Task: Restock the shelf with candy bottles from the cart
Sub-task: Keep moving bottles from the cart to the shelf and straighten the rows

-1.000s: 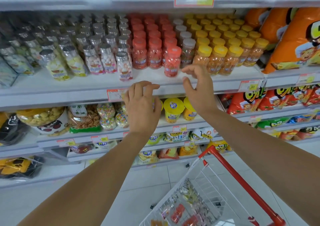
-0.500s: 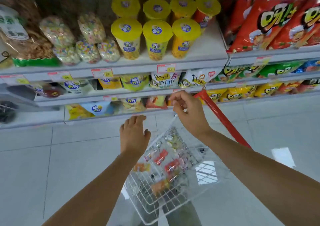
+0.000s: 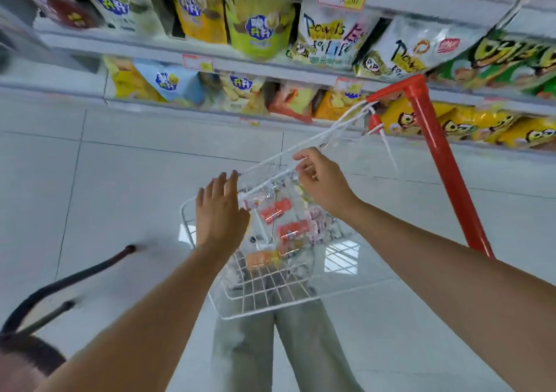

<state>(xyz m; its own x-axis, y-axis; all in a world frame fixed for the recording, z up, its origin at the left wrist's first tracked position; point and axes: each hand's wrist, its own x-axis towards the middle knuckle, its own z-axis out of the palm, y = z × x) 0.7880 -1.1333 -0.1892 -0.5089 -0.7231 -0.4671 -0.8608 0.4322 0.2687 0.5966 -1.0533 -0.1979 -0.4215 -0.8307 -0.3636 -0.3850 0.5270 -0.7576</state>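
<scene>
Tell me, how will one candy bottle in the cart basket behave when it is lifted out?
Probably light and rigid: the candy bottles look small and made of clear plastic. They seem to lie heaped on their sides in the wire basket, so one may roll or disturb its neighbours. The smooth round bodies could slip if held loosely.

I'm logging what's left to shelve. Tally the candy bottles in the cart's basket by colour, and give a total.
Red bottles: 2
Orange bottles: 1
Pale or clear bottles: too blurred to count
Total that can be told apart: 3
</scene>
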